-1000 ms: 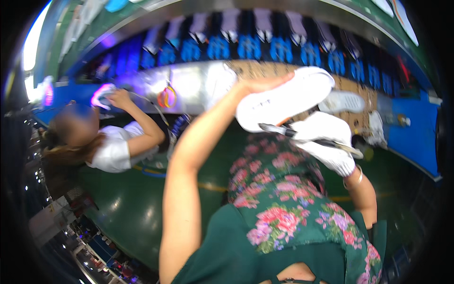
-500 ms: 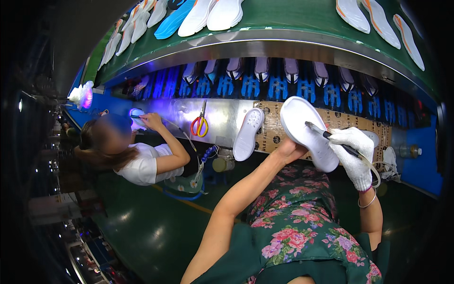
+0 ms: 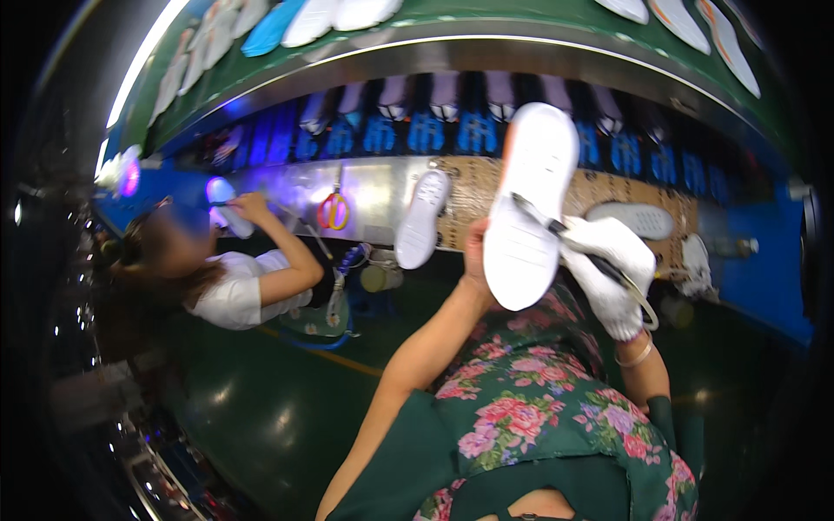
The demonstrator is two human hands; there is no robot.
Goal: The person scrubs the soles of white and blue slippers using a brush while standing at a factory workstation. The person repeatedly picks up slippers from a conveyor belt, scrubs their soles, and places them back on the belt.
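Left grip (image 3: 475, 252): bare, closed on the left edge of a white shoe sole (image 3: 521, 239), with fingers partly hidden behind.
Right grip (image 3: 617, 243): covered by a white knit glove, closed around a slim brush-like tool (image 3: 553, 227) with a pale tube (image 3: 645, 308) curving back toward the wrist.
Sole position: lifted in front of the desk (image 3: 373, 204), between both grips, long axis pointing away from the body, grooved face toward the camera.
Tool end: over the middle of the held sole; contact impossible to tell.
Desk surface: metal on the left, brown cardboard sheet (image 3: 465, 187) farther right.
Loose soles: one white sole (image 3: 423, 219) at the cardboard's left edge, one greyish sole (image 3: 643, 220) on the cardboard, beyond the glove.
Scissors (image 3: 333, 210): lying on the metal, red and yellow handles nearer the body.
Rear row: lavender shoe uppers (image 3: 393, 97) above bright blue shapes.
Upper shelf (image 3: 486, 22): green, carrying white soles and one blue sole (image 3: 274, 28).
Co-worker (image 3: 239, 286): at left in a white top, holding a pale sole (image 3: 224, 198).
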